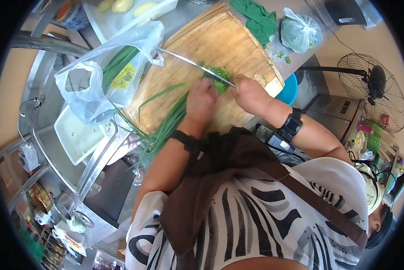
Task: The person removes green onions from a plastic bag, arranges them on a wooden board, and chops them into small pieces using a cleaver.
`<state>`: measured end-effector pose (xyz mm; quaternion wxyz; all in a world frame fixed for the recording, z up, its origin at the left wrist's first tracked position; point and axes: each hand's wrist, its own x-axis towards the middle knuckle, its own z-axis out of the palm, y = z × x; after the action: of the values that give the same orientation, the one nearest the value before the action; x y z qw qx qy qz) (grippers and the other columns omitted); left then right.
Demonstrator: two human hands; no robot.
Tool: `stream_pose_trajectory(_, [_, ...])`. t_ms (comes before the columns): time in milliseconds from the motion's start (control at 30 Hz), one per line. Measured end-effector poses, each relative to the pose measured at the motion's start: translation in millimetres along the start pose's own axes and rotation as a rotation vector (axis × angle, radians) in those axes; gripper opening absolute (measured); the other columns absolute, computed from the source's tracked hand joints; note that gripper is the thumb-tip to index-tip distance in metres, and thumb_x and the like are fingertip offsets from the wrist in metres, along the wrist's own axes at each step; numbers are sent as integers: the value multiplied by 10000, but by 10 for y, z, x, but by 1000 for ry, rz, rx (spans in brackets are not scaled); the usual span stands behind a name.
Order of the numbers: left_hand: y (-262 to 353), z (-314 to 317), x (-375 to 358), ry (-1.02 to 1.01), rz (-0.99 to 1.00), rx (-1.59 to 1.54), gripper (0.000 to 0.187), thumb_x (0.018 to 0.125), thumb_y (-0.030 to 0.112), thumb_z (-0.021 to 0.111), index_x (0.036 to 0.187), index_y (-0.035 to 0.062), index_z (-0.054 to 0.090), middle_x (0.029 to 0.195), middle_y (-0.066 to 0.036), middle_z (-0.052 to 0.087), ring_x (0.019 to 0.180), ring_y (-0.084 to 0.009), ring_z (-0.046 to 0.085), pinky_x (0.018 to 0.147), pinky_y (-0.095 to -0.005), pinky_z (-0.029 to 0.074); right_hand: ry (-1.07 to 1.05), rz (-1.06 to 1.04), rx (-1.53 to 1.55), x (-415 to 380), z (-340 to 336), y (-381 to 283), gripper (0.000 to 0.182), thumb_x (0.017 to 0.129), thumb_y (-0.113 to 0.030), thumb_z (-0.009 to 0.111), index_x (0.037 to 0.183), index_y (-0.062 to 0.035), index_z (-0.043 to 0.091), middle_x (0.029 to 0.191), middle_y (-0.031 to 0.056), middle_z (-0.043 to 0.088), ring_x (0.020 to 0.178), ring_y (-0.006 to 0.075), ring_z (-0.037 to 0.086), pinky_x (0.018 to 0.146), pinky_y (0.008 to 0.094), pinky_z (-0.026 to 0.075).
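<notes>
My left hand (203,100) is closed around a bunch of green onions (172,113) lying across a wooden cutting board (188,40). Their long leaves trail off the board's near left edge. In my right hand (250,93) is the handle end of a knife (184,58), its thin blade reaching up and left over the board. Chopped green onion (221,72) lies in a small heap beside the blade, close to my left fingers. The knife's handle is mostly hidden inside my fist.
Left of the board, a plastic bag (87,105) holds more green onions. A white tray (107,27) with potatoes stands behind it, near a sink (53,153). A green cloth (256,20) and a tied plastic bag (301,31) lie at the back right. A fan (375,85) stands right.
</notes>
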<state>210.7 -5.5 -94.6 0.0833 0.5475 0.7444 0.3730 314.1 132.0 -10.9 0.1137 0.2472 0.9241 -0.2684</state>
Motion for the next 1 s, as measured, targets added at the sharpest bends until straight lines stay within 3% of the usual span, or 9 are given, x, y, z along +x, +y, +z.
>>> stream_pose_trajectory(67, [-14,6,54,-9,-34,10,201,660,151,753,734,41,602,926,-96,530,911,-288,529,784,-399,478,75,-79,-2,-51,-9,124,172,885,-129,568,917,37,600,998,263,585,855,442,608,755,493,500])
stream_pose_trajectory(133, [-33,-4,84,37,-2,4,198,662,153,751,736,42,605,923,-94,527,912,-285,527,785,-397,479,215,-211,70,-211,-69,91,168,910,-110,571,935,56,586,932,231,576,833,426,596,744,468,496])
stream_pose_trajectory(167, [-31,0,34,55,20,-3,195,665,155,750,739,44,607,919,-92,524,913,-282,525,787,-395,479,75,-134,-4,-308,-144,117,150,925,-98,558,955,46,589,930,211,577,846,414,595,745,462,492])
stream_pose_trajectory(267, [-28,-10,29,41,5,-18,193,668,158,750,737,44,610,920,-87,524,916,-278,519,791,-385,478,-40,-76,-56,-619,-378,116,167,908,-113,568,954,47,552,943,245,577,809,438,606,702,498,489])
stream_pose_trajectory(433, [-18,-3,35,32,-23,-31,193,670,162,753,730,47,610,923,-82,527,917,-275,515,796,-378,475,-72,-80,-94,-835,-583,30,141,898,-87,560,918,51,537,911,238,572,760,433,602,661,496,491])
stream_pose_trajectory(633, [-17,-11,66,11,-31,-39,194,667,161,754,732,48,610,926,-86,529,914,-278,517,792,-383,481,-114,-43,-114,-779,-549,55,115,896,-64,537,911,50,528,902,236,569,775,432,603,663,502,491])
stream_pose_trajectory(800, [-9,35,66,18,-51,-16,181,665,147,746,735,47,612,925,-92,536,907,-288,527,785,-392,485,-127,28,-111,-269,-63,167,142,909,-106,558,938,29,529,959,245,579,817,457,585,690,503,486])
stream_pose_trajectory(1000, [-26,25,45,38,-32,-15,164,674,142,724,725,37,610,933,-96,542,910,-293,534,780,-395,488,64,-112,14,-68,-72,206,182,916,-147,580,943,27,532,900,240,582,813,447,591,683,490,487])
